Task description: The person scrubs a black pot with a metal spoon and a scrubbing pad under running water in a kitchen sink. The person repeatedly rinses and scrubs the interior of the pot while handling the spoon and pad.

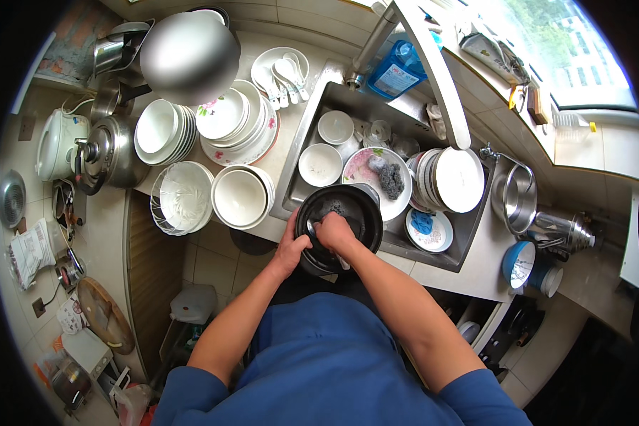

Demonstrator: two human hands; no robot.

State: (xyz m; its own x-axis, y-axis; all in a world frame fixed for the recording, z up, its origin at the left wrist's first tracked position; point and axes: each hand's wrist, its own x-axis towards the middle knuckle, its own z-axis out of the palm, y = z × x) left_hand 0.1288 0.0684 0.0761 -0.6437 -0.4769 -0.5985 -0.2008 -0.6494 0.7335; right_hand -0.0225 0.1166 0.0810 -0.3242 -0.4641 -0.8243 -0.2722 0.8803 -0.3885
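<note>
My left hand (292, 251) grips the rim of a black pot (370, 221) at the near edge of the sink. Inside the pot, my right hand (334, 232) is closed around the handle of a metal utensil, perhaps a spoon; its head is partly hidden. Some bubbles show on the pot's inner wall. Just beyond lies a floral plate (359, 165) with a dark metal scouring pad (391, 181) on it. Two white bowls (320, 165) rest left of that plate, and stacked plates (459, 179) lean at its right. A blue cloth (421, 221) sits in a small bowl (442, 239).
Stacked bowls (239, 197), glass bowls (181, 197), plates (245, 154) and a plate of white spoons (285, 74) crowd the counter at left. The faucet (436, 80) arches over the sink (471, 234). A blue bowl (516, 263) stands near the right counter edge.
</note>
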